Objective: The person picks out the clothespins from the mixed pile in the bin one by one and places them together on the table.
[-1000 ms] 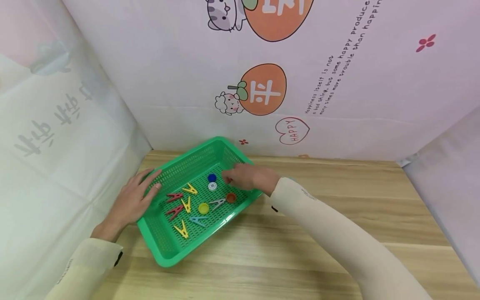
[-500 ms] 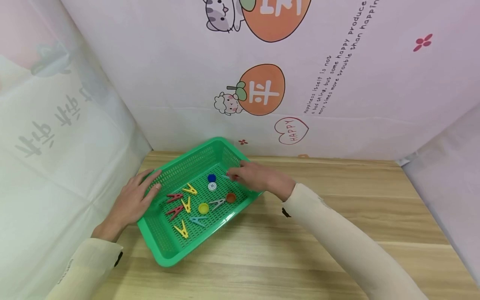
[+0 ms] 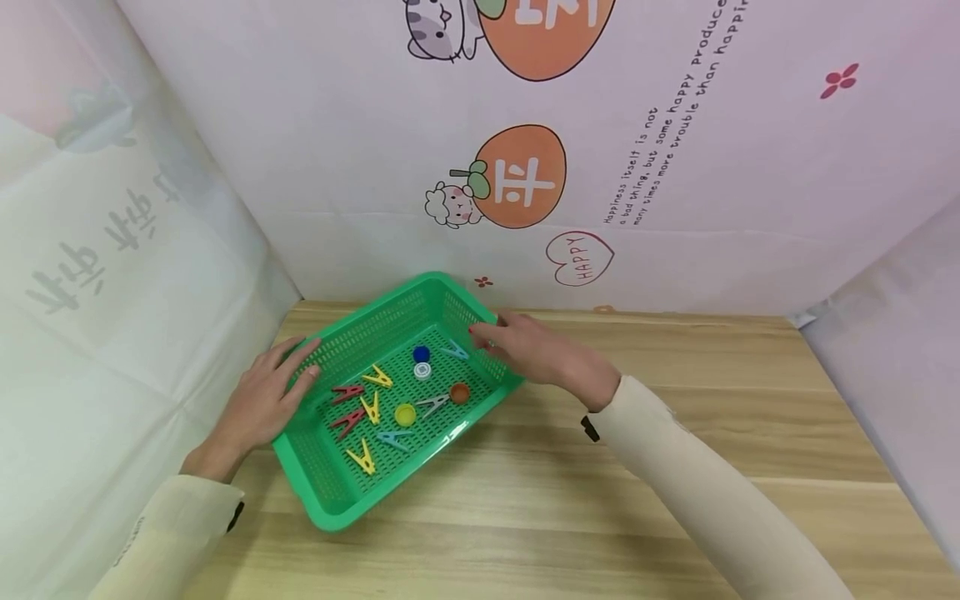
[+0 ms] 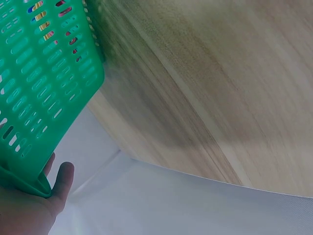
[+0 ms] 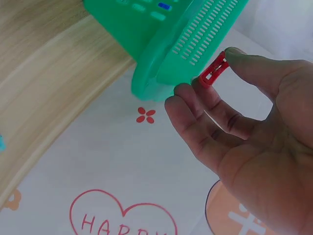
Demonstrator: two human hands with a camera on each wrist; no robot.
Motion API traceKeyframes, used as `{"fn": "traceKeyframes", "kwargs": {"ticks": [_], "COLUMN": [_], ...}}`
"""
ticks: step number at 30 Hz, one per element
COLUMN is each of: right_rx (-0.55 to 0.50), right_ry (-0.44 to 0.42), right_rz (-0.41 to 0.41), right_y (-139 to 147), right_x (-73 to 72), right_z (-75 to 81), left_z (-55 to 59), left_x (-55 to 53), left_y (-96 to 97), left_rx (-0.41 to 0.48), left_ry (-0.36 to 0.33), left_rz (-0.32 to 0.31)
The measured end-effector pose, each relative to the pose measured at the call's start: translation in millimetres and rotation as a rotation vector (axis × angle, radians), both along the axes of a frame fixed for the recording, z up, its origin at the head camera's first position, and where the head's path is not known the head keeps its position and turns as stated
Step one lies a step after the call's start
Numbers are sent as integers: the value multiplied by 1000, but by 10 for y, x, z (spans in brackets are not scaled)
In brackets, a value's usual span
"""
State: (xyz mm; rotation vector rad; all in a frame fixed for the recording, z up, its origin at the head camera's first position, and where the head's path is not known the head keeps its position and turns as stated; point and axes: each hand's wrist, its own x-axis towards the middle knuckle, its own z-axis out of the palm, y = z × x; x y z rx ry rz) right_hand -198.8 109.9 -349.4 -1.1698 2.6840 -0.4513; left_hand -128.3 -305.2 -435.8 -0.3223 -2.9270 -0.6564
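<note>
A green perforated basket point(image 3: 465, 437) stands on the table with several small clothespins and bottle caps inside. My right hand point(image 3: 528, 350), over its right end, pinches a red clothespin point(image 5: 214, 69) between thumb and index finger. Below lies a light-blue clothespin point(image 3: 454, 350), close to a dark-blue cap point(image 3: 422, 354) and a white cap point(image 3: 422, 370). My left hand point(image 3: 262, 396) rests on the left rim with its fingers spread fairly straight. Toward the left lie red clothespins point(image 3: 348, 422) and yellow clothespins point(image 3: 362, 457).
Also in the basket are an orange-brown cap point(image 3: 460, 392), a yellow cap point(image 3: 405, 414), a grey clothespin point(image 3: 432, 406) and another blue clothespin point(image 3: 394, 439). A printed wall sheet point(image 3: 360, 150) rises behind the wooden table point(image 3: 675, 400). A light-blue bit point(image 5: 1, 143) shows at the right wrist view's edge.
My right hand has risen and moved right with the red clothespin, uncovering the light-blue clothespin in the basket. My left hand stays on the rim.
</note>
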Motion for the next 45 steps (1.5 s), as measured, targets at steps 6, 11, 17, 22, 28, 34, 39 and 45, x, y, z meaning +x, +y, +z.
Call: {"fn": "traceKeyframes", "kwargs": {"ticks": [6,11,17,22,28,34,39,45], "right_rx": [-82,-118,-116,-128,-143,-138,-138,-125], "right_ry": [6,32,47,61,135,160,152,149], "right_rz": [-62,-96,-150,-193,-212,-237,-277,-304], "right_y": [179,313,431,552,747,920,1033,1141], "right_x": [36,38,60,103,136,145,150,158], "right_z": [12,-8,-19,-46,-149,-258,-315,-381], "left_z": [-3,-9,-18,-33,-33,-31,-21,-16], "left_x": [-7,-10,-9,-4,-10,-8,-5,-3], "left_y": [-2,-8,-12,-16,-15,-16,-13,-5], "left_rx": [-1,-1,3,2,-1,-3,3,3], "left_ry": [-3,-8,1,17,12,12,13,19], "left_rz": [-1,2,0,0,0,2,4,0]}}
